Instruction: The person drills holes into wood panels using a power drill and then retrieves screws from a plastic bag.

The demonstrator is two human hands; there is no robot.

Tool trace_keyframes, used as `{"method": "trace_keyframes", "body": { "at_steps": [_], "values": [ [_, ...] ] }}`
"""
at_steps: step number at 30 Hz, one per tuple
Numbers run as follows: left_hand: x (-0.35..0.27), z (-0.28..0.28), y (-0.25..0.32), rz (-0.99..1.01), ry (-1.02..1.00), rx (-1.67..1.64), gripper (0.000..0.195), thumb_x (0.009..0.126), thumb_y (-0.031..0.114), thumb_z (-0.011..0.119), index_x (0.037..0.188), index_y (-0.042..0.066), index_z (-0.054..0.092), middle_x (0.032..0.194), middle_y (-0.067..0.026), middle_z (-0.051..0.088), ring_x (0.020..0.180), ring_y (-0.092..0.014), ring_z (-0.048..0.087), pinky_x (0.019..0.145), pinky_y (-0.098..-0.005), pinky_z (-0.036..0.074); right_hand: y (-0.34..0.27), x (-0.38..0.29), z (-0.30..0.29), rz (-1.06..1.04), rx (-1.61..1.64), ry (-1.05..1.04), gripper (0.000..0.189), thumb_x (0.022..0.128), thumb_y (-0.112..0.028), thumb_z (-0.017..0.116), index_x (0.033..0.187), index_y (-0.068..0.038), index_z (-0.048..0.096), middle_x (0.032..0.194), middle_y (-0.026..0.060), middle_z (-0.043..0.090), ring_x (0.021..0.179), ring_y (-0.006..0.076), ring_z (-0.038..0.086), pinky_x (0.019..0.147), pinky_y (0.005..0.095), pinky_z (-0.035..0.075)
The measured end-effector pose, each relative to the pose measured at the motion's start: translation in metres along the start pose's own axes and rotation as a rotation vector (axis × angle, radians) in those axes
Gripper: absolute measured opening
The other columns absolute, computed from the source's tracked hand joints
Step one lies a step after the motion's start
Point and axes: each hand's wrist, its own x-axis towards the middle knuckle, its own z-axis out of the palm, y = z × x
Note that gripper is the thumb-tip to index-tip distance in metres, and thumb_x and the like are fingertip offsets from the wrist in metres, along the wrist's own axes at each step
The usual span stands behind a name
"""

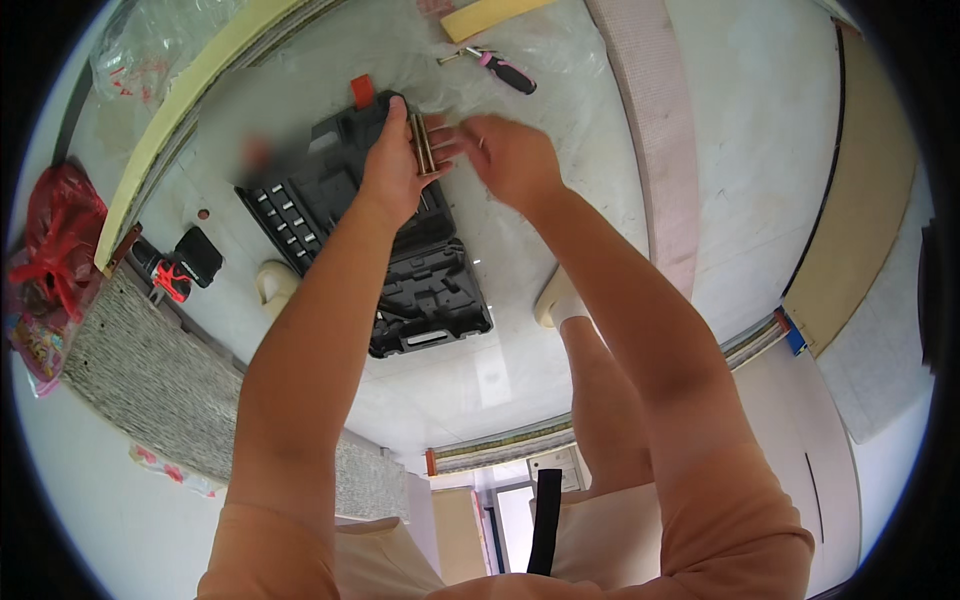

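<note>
My left hand (388,169) is raised over an opened black plastic tool case (435,292) on the floor. Across its palm and fingers lie several long metal bolts or rods (424,144), held side by side. Close to those fingertips is my right hand (517,157), its fingers curled and blurred by motion; whether it grips anything is unclear. Small silver sockets (289,214) sit in rows along one side of the case. Beyond my hands, a screwdriver with a black and pink handle (510,73) lies beside a bolt (450,57).
A red and black cordless drill (171,279) lies on the floor at left, near a red plastic bag (64,232). Long panels edge the floor, including a pale pink one (660,142) at right. Clear plastic sheeting (555,56) spreads at the top. A blurred patch hides the upper left.
</note>
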Motion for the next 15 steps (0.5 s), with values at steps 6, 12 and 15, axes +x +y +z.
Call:
{"method": "trace_keyframes", "body": {
  "at_steps": [6, 12, 15],
  "values": [
    [0.007, -0.01, 0.019, -0.229, -0.247, 0.222, 0.044, 0.093, 0.049, 0.04, 0.098, 0.008, 0.058, 0.092, -0.0058, 0.064, 0.069, -0.013, 0.059, 0.059, -0.0253, 0.046, -0.007, 0.025, -0.024, -0.517, 0.102, -0.122, 0.01, 0.081, -0.017, 0.058, 0.078, -0.009, 0.062, 0.078, 0.0102, 0.061, 0.074, 0.0316, 0.058, 0.062, 0.0426, 0.047],
    [0.015, 0.001, 0.007, -0.135, -0.232, 0.267, 0.031, 0.095, 0.04, 0.043, 0.095, 0.011, 0.056, 0.085, -0.0016, 0.058, 0.049, -0.006, 0.038, 0.044, -0.02, 0.032, 0.051, 0.089, -0.008, -0.074, -0.336, 0.073, 0.013, 0.08, -0.015, 0.055, 0.089, -0.008, 0.062, 0.087, 0.0128, 0.063, 0.085, 0.0323, 0.06, 0.072, 0.0425, 0.049],
    [0.016, 0.002, 0.015, -0.062, -0.139, 0.307, 0.032, 0.096, 0.038, 0.04, 0.099, 0.01, 0.056, 0.079, 0.0008, 0.053, 0.049, -0.005, 0.032, 0.045, -0.0203, 0.029, 0.048, 0.097, -0.012, -0.118, -0.317, 0.042, 0.015, 0.08, -0.017, 0.057, 0.091, -0.008, 0.061, 0.093, 0.0101, 0.063, 0.088, 0.0297, 0.06, 0.074, 0.0413, 0.05]
  ]
}}
